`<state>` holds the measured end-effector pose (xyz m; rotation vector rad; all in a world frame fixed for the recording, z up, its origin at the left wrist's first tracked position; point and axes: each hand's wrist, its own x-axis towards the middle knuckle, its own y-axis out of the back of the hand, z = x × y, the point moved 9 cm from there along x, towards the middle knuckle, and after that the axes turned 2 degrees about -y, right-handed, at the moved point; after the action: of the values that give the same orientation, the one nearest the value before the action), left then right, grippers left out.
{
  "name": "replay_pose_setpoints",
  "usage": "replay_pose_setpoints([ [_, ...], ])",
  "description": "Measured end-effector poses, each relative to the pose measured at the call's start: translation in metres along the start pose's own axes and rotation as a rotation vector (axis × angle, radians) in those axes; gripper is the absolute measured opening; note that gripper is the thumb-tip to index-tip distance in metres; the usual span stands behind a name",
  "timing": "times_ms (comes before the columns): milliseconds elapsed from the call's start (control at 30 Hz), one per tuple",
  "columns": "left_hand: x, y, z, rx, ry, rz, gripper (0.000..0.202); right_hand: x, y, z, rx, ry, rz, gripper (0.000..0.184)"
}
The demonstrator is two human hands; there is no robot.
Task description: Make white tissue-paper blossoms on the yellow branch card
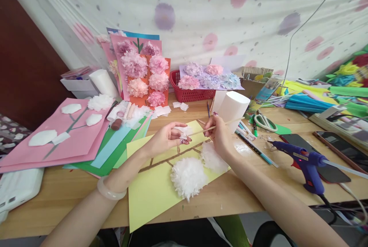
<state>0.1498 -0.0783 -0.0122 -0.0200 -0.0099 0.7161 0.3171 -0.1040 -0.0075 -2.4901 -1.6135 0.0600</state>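
My left hand (pixel 168 138) pinches a small piece of white tissue paper (pixel 184 129) above the yellow sheet. In my right hand (pixel 217 134) is a thin wooden stick (pixel 231 121), its left end reaching to the tissue at my left fingertips. Under both hands lies the yellow sheet (pixel 153 197), with a brown branch (pixel 156 163) on it. Two fluffy white paper flowers rest on the sheet: a full one (pixel 188 178) near its front edge, and another (pixel 212 157) partly covered by my right hand.
A blue glue gun (pixel 306 162) lies at right beside two phones, scissors (pixel 265 121) and markers (pixel 254 147). Behind my right hand stands a white paper cylinder (pixel 235 107). Pink sheets (pixel 83 124) with white paper shapes lie left. A red basket (pixel 192 94) and flower pictures stand behind.
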Motion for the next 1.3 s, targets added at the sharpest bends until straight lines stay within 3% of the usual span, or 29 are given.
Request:
replay_pose_setpoints([
  [267, 0.003, 0.013, 0.006, -0.013, -0.039, 0.034, 0.049, -0.005, -0.007, -0.006, -0.032, 0.023, -0.018, 0.052],
  [433, 0.002, 0.034, 0.013, 0.108, -0.074, 0.118, 0.054, -0.003, -0.012, -0.006, 0.066, 0.026, -0.066, 0.048],
  [567, -0.002, 0.054, 0.029, 0.233, -0.171, 0.232, 0.051, 0.0, -0.004, -0.011, 0.076, 0.081, -0.004, 0.046],
  [633, -0.004, 0.057, 0.031, 0.281, -0.163, 0.222, 0.052, -0.001, -0.003, -0.014, 0.025, 0.107, 0.001, 0.047],
  [767, -0.004, 0.056, 0.016, 0.357, -0.019, 0.129, 0.051, -0.01, -0.013, -0.024, -0.157, 0.186, -0.051, 0.052],
  [867, -0.004, 0.059, 0.005, 0.409, 0.045, 0.144, 0.052, -0.019, -0.02, -0.03, -0.237, 0.24, -0.09, 0.054],
  [1133, -0.001, 0.059, -0.002, 0.532, -0.006, 0.227, 0.055, -0.033, -0.037, -0.034, -0.422, 0.342, -0.185, 0.056],
  [1300, 0.002, 0.06, -0.006, 0.538, -0.059, 0.262, 0.049, -0.026, -0.05, -0.048, -0.522, 0.383, -0.177, 0.057],
])
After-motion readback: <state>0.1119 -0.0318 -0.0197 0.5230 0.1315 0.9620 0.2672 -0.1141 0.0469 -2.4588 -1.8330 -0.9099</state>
